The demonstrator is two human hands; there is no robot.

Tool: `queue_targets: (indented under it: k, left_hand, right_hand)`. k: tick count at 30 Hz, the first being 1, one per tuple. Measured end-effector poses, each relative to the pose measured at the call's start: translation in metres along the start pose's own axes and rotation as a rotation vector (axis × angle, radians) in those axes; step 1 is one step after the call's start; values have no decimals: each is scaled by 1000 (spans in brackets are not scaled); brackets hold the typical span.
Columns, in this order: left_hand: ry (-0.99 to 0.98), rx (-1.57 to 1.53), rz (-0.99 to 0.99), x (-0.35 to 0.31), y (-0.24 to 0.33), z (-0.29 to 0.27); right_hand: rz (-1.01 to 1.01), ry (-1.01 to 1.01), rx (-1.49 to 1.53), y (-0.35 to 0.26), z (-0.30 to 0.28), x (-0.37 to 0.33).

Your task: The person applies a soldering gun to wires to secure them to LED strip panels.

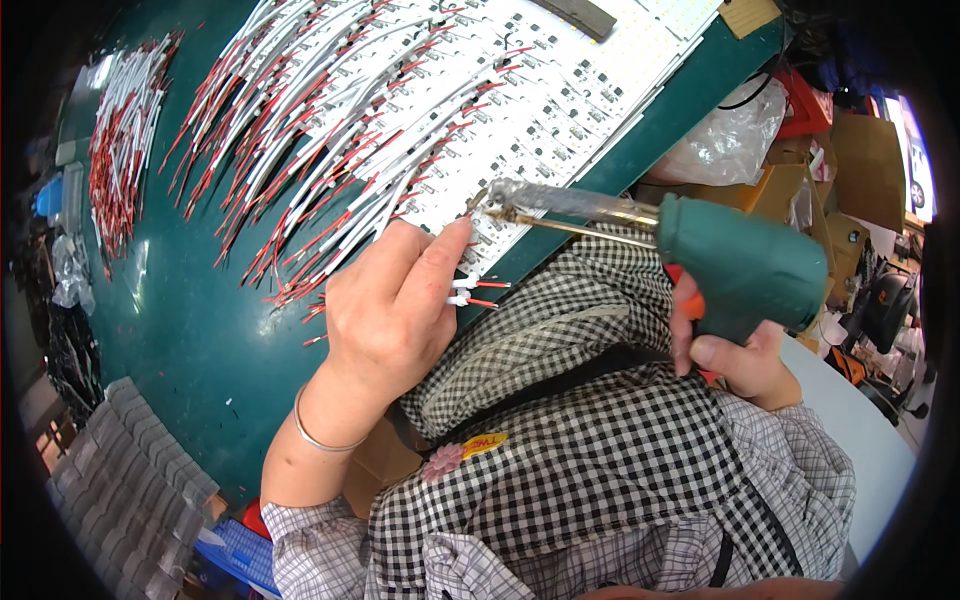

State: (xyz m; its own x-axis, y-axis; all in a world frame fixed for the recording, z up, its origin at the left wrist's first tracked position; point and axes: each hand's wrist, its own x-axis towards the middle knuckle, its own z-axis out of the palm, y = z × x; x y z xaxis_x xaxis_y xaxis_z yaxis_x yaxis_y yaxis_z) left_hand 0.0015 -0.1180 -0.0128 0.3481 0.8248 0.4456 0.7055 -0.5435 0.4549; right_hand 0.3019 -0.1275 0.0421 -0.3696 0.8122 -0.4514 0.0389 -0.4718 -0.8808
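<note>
My right hand [735, 352] grips a green soldering gun [740, 262] by its handle. Its long metal barrel reaches left, and the tip [485, 203] rests on the white circuit boards [560, 80]. My left hand [392, 300] pinches short red and white wires [470, 290] against the board's near edge, fingertips just below the tip. A thin bracelet circles my left wrist.
Many red and white wire leads [330, 130] fan out from the boards over the dark green table [190, 330]. A separate heap of wires [125, 130] lies far left. Grey stacked trays [130, 480] sit at lower left. Cardboard boxes and a plastic bag [730, 135] crowd the right.
</note>
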Motion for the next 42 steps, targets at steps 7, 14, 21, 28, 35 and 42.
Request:
queue_targets:
  k: [7, 14, 21, 28, 35, 42]
  left_hand:
    - [-11, 29, -55, 2, 5, -2]
    - [-15, -88, -111, 7, -2, -4]
    - [-106, -182, -58, 9, -9, -6]
    - [-77, -156, -24, 9, -10, -3]
    - [-15, -84, 108, 8, -14, 2]
    - [-1, -57, 132, 7, -13, 4]
  right_hand:
    - [-130, -94, 86, 1, -12, 1]
    - [-135, -55, 139, 3, -13, -10]
    - [15, -141, 67, 1, -17, -20]
    - [-19, 63, 95, 8, 3, -17]
    - [-40, -79, 98, 14, -2, -20]
    - [-81, -87, 0, 10, 6, -23]
